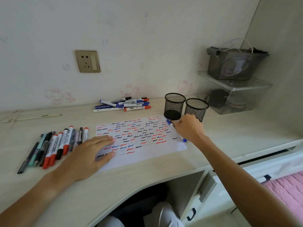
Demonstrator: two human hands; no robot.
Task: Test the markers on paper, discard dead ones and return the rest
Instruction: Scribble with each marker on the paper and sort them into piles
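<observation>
Now: marker testing, both hands at the paper point(141, 145).
Left hand point(91, 151) lies flat, fingers spread, pressing the sheet; sorted markers point(54, 145) lie just left of it. Right hand point(188, 128) touches a blue marker point(176, 131) at the sheet's edge, its grip unclear, with two mesh cups point(185, 108) just beyond it.

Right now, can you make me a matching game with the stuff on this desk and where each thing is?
Things:
1. left hand
2. right hand
3. pile of markers
4. row of pens

Places:
A. by the back wall
B. flat on the paper
C. left of the paper
D. at the blue marker, near the mesh cups

Pairs: 1-B, 2-D, 3-A, 4-C
</observation>
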